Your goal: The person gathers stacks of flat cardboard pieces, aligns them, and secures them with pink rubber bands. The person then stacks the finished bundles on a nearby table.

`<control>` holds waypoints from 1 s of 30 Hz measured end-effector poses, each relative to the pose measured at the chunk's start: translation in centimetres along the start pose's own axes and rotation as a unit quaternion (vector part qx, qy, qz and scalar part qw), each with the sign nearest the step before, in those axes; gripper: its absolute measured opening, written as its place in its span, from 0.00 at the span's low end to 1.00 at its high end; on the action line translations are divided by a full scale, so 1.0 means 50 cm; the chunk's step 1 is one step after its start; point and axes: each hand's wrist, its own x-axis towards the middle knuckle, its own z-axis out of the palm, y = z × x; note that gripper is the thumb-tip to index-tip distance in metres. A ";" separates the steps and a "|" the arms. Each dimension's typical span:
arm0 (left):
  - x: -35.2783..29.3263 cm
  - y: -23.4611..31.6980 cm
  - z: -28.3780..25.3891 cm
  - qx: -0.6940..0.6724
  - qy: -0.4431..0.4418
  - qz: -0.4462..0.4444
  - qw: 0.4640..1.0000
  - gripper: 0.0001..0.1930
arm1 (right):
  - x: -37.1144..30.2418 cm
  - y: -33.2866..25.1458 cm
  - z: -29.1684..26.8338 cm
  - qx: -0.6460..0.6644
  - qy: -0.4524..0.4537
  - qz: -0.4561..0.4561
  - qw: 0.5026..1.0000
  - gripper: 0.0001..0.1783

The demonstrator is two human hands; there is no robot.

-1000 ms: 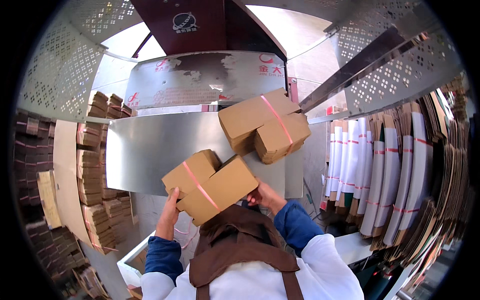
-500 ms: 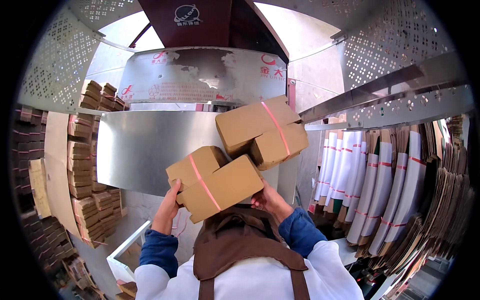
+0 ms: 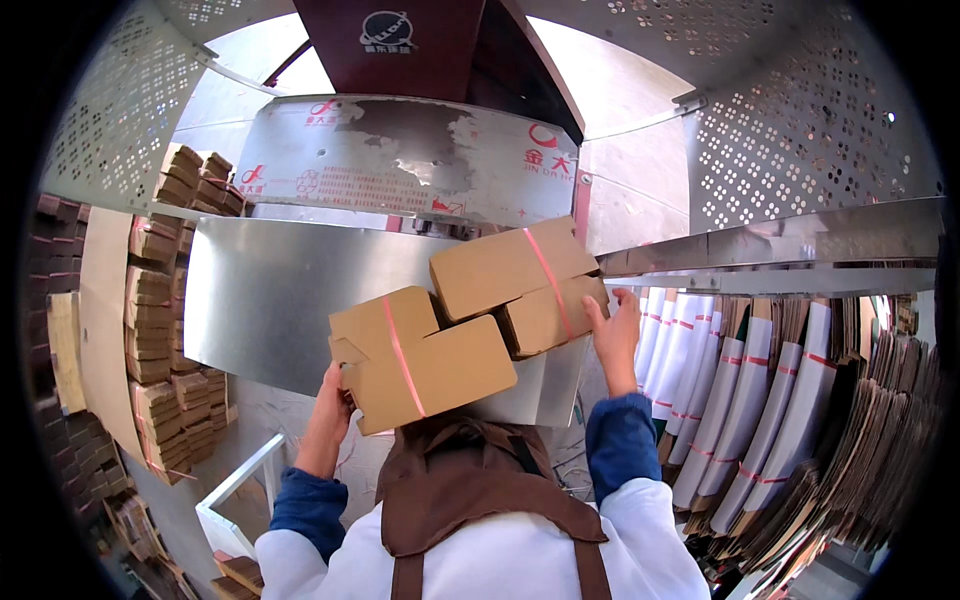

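Two bundles of flat brown cardboard box blanks, each tied with a pink strap, rest against each other at the right end of a metal table (image 3: 300,290). My left hand (image 3: 330,410) grips the left edge of the near bundle (image 3: 440,370), its fingers partly hidden beneath. That bundle overhangs the table's near edge, close to my brown apron (image 3: 480,500). By the right end of the far bundle (image 3: 515,270), my right hand (image 3: 617,335) is open, thumb and fingers apart. The thumb overlaps the cardboard; whether it touches cannot be told.
Behind the table stands a dark red machine (image 3: 390,50) with a worn, printed panel (image 3: 400,160). Perforated metal guards (image 3: 790,130) flank it. Stacks of brown bundles (image 3: 150,330) rise at left. Strapped white and brown sheets (image 3: 720,420) stand at right. A white frame (image 3: 240,490) is at lower left.
My right hand has left the near bundle and moved up and right to the far bundle's end. The near bundle has shifted slightly left; my left hand stays on it.
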 end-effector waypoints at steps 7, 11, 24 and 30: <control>-0.013 -0.068 0.045 -0.035 0.110 0.067 0.991 0.28 | 0.060 0.063 0.037 0.253 -0.261 0.072 0.929 0.49; -0.003 -0.056 0.066 -0.007 0.125 0.080 0.989 0.29 | 0.036 0.074 0.050 0.303 -0.252 0.038 0.918 0.46; 0.078 -0.018 -0.040 0.110 0.070 0.157 0.979 0.36 | -0.067 0.090 0.080 0.431 -0.298 0.199 0.828 0.34; 0.207 0.151 -0.048 0.167 0.039 0.201 0.964 0.35 | -0.031 -0.006 0.159 0.533 -0.215 0.174 0.799 0.32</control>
